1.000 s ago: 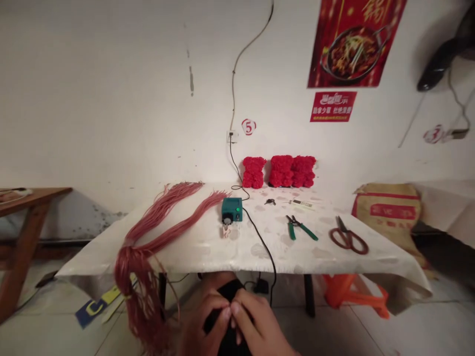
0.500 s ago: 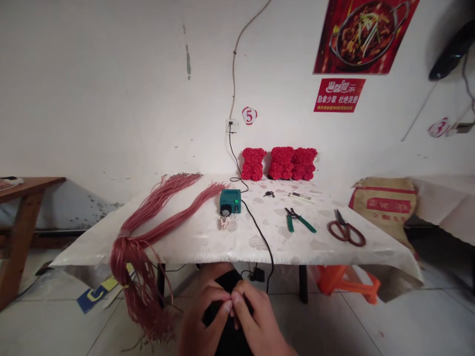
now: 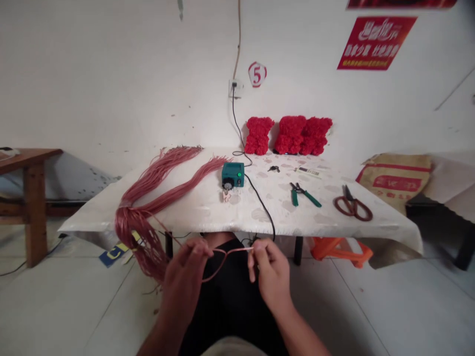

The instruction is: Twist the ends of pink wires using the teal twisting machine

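Above my lap, a thin pink cord (image 3: 221,267) runs between my two hands, with a loop hanging in its middle. My left hand (image 3: 191,267) pinches the cord at one side of the loop. The cord's other end is between the fingertips of my right hand (image 3: 267,267). A large bundle of pink cords (image 3: 166,198) lies on the left of the table and hangs over its front edge. The small teal machine (image 3: 233,175), with a green light and a wheel, stands on the table beyond my hands, a small pale pink piece (image 3: 226,196) at its front.
Green-handled pliers (image 3: 304,194) and scissors (image 3: 352,203) lie on the right of the covered table (image 3: 260,225). Red fluffy figures (image 3: 259,136) stand against the wall. A black cable (image 3: 261,200) crosses the front edge. An orange stool (image 3: 339,251) is underneath.
My hands have moved apart from each other, and the cord with its loop now shows between them. The camera view has tilted downward.
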A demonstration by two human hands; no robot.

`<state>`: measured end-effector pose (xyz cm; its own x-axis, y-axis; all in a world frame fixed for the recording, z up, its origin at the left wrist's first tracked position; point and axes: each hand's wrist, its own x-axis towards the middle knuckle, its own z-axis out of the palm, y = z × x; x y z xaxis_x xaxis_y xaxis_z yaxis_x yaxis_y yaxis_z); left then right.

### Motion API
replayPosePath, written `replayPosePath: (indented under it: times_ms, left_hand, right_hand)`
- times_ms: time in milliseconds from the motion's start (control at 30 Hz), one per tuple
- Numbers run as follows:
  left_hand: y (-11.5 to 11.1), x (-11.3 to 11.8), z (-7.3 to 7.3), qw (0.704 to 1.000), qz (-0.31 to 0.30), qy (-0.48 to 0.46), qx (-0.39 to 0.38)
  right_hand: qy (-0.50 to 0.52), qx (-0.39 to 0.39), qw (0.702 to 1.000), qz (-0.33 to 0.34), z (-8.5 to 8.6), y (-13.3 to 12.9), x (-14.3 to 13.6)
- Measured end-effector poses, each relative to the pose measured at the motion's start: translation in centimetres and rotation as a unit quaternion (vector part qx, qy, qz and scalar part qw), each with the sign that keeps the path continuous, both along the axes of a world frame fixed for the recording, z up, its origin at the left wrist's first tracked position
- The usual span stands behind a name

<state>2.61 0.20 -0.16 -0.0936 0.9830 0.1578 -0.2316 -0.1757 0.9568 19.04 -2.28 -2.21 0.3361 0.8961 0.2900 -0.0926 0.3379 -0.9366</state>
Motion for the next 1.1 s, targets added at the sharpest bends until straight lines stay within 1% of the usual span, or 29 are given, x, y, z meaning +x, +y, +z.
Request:
replayPosePath:
  times_ms: [100, 200, 267, 367, 433, 500, 533, 600, 667, 733, 833, 900, 967, 1033, 1100]
  left_hand:
    - [1.6, -1.8, 0.4, 0.994, 0.016, -0.109, -0.019]
    - [2.8, -3.4, 1.0, 0.982, 0.025, -0.184, -0.023]
    - [3.1, -4.0, 1.4, 0.976, 0.026, -0.214, -0.024]
    - [2.8, -3.6, 1.8, 0.974, 0.009, -0.225, -0.031]
    - [2.0, -2.8, 1.9, 0.978, -0.027, -0.204, -0.045]
    - [1.1, -1.8, 1.8, 0.983, -0.087, -0.147, -0.066]
    - [0.7, -1.4, 1.6, 0.984, -0.119, -0.110, -0.079]
    - [0.0, -0.7, 1.3, 0.979, -0.174, -0.037, -0.100]
    - [-0.4, -0.3, 0.9, 0.974, -0.201, 0.015, -0.104]
    - [-0.5, -0.1, 0.7, 0.970, -0.218, 0.066, -0.088]
    - [-0.4, -0.1, 0.8, 0.962, -0.233, 0.125, -0.063]
    - [-0.5, 0.0, 1.1, 0.962, -0.228, 0.142, -0.056]
    - [-0.6, 0.0, 1.5, 0.961, -0.222, 0.154, -0.053]
    - [-0.7, 0.0, 1.7, 0.959, -0.221, 0.167, -0.051]
    - [-0.8, 0.0, 1.7, 0.958, -0.221, 0.178, -0.050]
  right_hand:
    - [0.047, -0.026, 0.998, -0.023, -0.6, 0.7, 1.4]
    - [0.070, -0.036, 0.996, -0.028, -1.0, 0.9, 2.2]
    - [0.063, -0.038, 0.997, -0.019, -0.9, 0.7, 2.2]
    - [0.017, -0.039, 0.999, 0.021, -0.6, 0.0, 2.4]
    - [-0.025, -0.038, 0.996, 0.071, -0.3, -0.3, 3.0]
    - [-0.062, -0.037, 0.991, 0.108, -0.1, -0.3, 4.0]
    - [-0.078, -0.035, 0.990, 0.112, 0.0, -0.3, 4.5]
    - [-0.101, -0.033, 0.990, 0.098, 0.4, -0.3, 5.4]
    - [-0.147, -0.016, 0.985, 0.083, 1.1, -0.3, 5.8]
    - [-0.241, 0.038, 0.965, 0.091, 2.1, -0.4, 5.5]
    - [-0.384, 0.133, 0.905, 0.126, 3.7, -0.6, 4.5]
    - [-0.437, 0.155, 0.875, 0.141, 4.4, -0.7, 3.9]
    - [-0.482, 0.165, 0.850, 0.135, 4.6, -0.7, 3.7]
    - [-0.514, 0.183, 0.830, 0.118, 4.6, -0.6, 3.6]
    - [-0.531, 0.199, 0.817, 0.102, 4.6, -0.6, 3.6]
